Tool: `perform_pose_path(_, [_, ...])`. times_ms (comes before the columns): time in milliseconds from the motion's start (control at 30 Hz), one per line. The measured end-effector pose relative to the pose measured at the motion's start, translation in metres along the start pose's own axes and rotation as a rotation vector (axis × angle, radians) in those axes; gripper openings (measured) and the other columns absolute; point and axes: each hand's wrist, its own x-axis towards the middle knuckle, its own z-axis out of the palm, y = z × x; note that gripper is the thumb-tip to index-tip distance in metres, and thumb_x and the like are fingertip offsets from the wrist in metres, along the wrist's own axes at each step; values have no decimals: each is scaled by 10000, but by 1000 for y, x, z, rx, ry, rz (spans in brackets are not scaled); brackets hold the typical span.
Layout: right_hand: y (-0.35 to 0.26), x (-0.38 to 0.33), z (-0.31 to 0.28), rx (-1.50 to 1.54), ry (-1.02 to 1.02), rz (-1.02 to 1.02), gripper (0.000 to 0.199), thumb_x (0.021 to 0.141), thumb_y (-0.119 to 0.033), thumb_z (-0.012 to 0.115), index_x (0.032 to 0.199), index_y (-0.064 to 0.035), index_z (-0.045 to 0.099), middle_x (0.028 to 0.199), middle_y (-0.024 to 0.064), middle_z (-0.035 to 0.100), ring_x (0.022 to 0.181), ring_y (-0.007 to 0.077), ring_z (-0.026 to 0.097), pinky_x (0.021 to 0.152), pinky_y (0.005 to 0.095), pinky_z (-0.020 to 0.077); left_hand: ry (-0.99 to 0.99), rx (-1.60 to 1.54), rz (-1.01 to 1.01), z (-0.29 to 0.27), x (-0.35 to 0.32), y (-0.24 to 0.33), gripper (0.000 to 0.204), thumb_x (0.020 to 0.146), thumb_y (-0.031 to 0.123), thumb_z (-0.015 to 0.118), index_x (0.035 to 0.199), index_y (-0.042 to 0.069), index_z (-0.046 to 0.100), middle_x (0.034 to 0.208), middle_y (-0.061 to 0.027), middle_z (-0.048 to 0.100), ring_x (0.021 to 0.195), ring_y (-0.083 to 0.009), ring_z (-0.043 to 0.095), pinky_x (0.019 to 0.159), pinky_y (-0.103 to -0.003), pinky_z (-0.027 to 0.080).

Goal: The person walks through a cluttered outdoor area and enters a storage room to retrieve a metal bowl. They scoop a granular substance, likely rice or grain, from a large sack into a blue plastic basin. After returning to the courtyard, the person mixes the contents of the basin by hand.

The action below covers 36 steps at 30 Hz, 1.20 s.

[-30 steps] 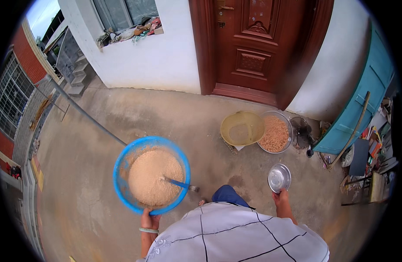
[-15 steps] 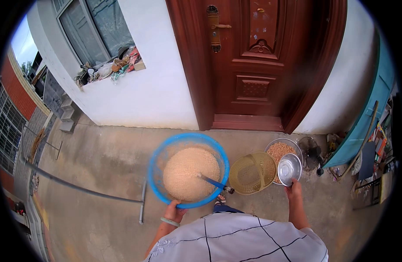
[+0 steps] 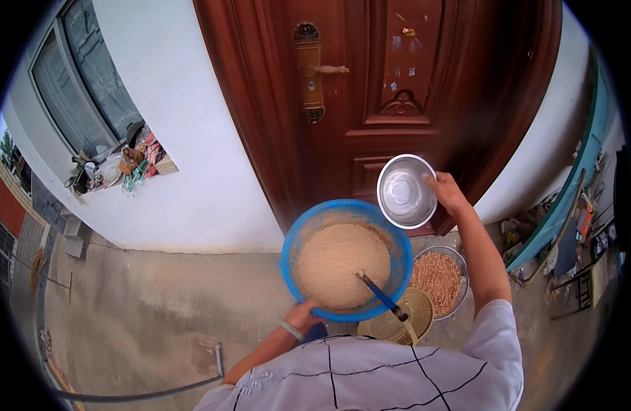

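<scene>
Hands full at the door — left hand (image 3: 303,316) grips a blue basin (image 3: 347,259) of grain, right hand (image 3: 447,194) clasps a steel bowl (image 3: 404,192) — carrying step; setting down looks next.

You have no clearly identifiable packages, labels, signs or screens in view; the small clutter at the right edge is too blurred to tell.

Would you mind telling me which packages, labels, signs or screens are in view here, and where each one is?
No clear package, label, sign or screen shows.
Stickers, perhaps: small pale patches on the upper panel of the brown door, too blurred to be sure.
Clutter: a mixed, many-coloured heap on the window ledge at left; no package can be told apart.
</scene>
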Motion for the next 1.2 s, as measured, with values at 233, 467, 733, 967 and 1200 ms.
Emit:
perform_pose_path(233, [-97,133,54,-410,-114,-134,323,862,-271,595,959,34,640,882,84,631,786,143,589,726,279,470,-139,172,-76,32,86,128,457,807,146,527,1236,34,417,1121,-123,557,988,-261,572,768,-417,495])
perform_pose_path(467, [-146,236,79,-514,-222,-486,360,858,-324,574,988,4,650,1236,180,452,1139,293,474,950,350,391,-224,217,-111,62,126,216,446,810,134,527,1218,-7,414,1137,-158,534,957,-287,583,792,-448,508])
perform_pose_path(733, [-178,315,74,-769,-482,-499,339,862,-314,559,1010,-20,642,1222,190,464,1112,327,496,950,362,393,-222,163,-121,87,159,239,481,813,109,500,1260,-17,373,1196,-154,503,1068,-305,533,885,-462,469])
perform_pose_path(967, [-161,356,111,-837,-690,-743,310,855,-328,565,877,-30,647,928,161,520,972,323,506,872,391,394,-243,27,-82,98,168,253,431,816,181,527,1194,-11,449,1088,-126,568,944,-254,589,811,-405,491])
perform_pose_path(1200, [-144,339,127,-609,-588,-613,302,845,-307,573,851,-14,645,868,153,461,885,309,513,814,401,409,-272,55,-157,87,172,280,466,805,151,494,1248,22,424,1173,-133,536,1036,-292,543,855,-430,454])
